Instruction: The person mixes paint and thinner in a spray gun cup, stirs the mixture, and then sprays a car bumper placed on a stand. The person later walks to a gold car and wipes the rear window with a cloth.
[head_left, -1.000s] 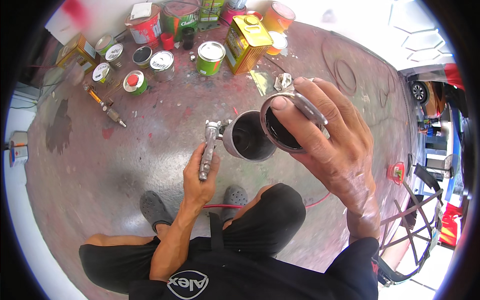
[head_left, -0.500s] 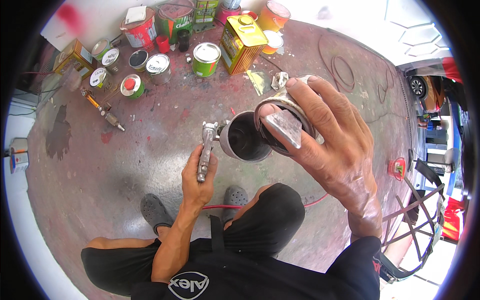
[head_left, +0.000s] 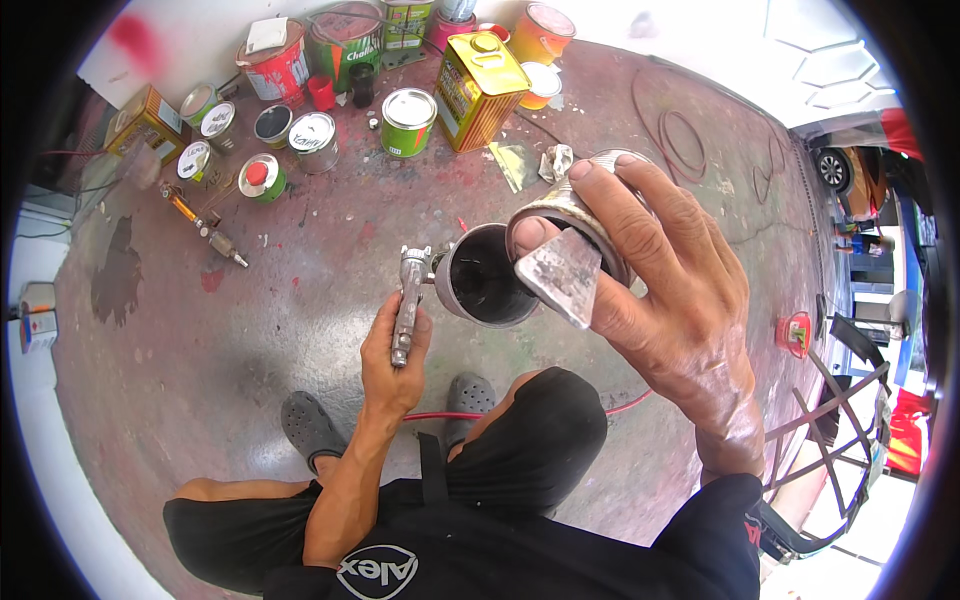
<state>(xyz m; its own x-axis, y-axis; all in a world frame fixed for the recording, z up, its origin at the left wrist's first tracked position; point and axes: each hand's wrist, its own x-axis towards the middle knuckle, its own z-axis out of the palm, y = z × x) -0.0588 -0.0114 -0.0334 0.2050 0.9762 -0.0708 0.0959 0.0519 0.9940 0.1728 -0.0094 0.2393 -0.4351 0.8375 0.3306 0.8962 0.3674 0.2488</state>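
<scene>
Spray gun [head_left: 407, 312] in curled left grip [head_left: 390, 372]

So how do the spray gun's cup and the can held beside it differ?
The cup is joined to the spray gun in the left hand; the can is gripped by the right hand. The cup's mouth faces the camera; the can is tipped toward the cup. The cup's mouth is mostly visible; the can's is partly blocked by a flat metal piece. Both are round and dark inside.
</scene>
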